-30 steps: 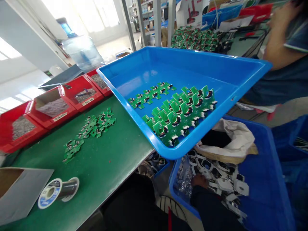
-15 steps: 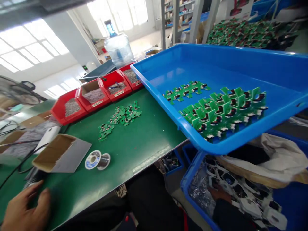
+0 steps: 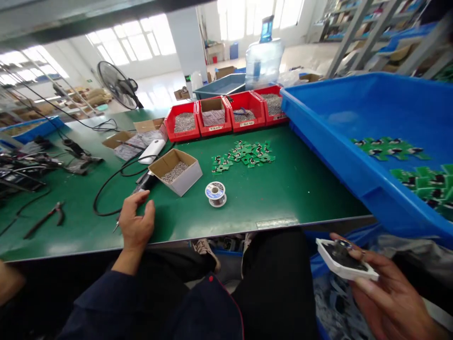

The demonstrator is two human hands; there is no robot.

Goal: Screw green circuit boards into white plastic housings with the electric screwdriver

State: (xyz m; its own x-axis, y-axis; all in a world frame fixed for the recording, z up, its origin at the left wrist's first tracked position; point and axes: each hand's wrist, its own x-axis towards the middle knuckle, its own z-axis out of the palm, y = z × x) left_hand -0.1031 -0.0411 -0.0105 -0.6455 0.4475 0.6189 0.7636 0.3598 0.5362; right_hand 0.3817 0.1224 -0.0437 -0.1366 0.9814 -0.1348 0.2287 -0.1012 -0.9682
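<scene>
My left hand (image 3: 136, 219) rests on the green table edge, thumb and index finger apart, the other fingers partly hidden. It lies over the middle of a black pen-like power tool (image 3: 144, 181) with a cord and thin metal tip; whether it touches the tool I cannot tell. At the lower right, my right hand (image 3: 392, 288) grips a white square plastic housing (image 3: 345, 269) with a dark inside and a small round part, between thumb and fingers. Below it, a blue bin holds more parts, blurred.
Ahead lie a solder wire spool (image 3: 215, 194), a carton of small metal parts (image 3: 182, 178) and green circuit boards (image 3: 249, 153). Red bins (image 3: 215, 128) stand behind. A large blue tray (image 3: 329, 156) juts over the right side. Pliers (image 3: 46, 219) lie left; a blurred skin-coloured shape (image 3: 9, 283) shows at the left edge.
My right hand has come up out of the parts bin with a white housing. The view has swung left, and my left hand stays at the table edge by the tool.
</scene>
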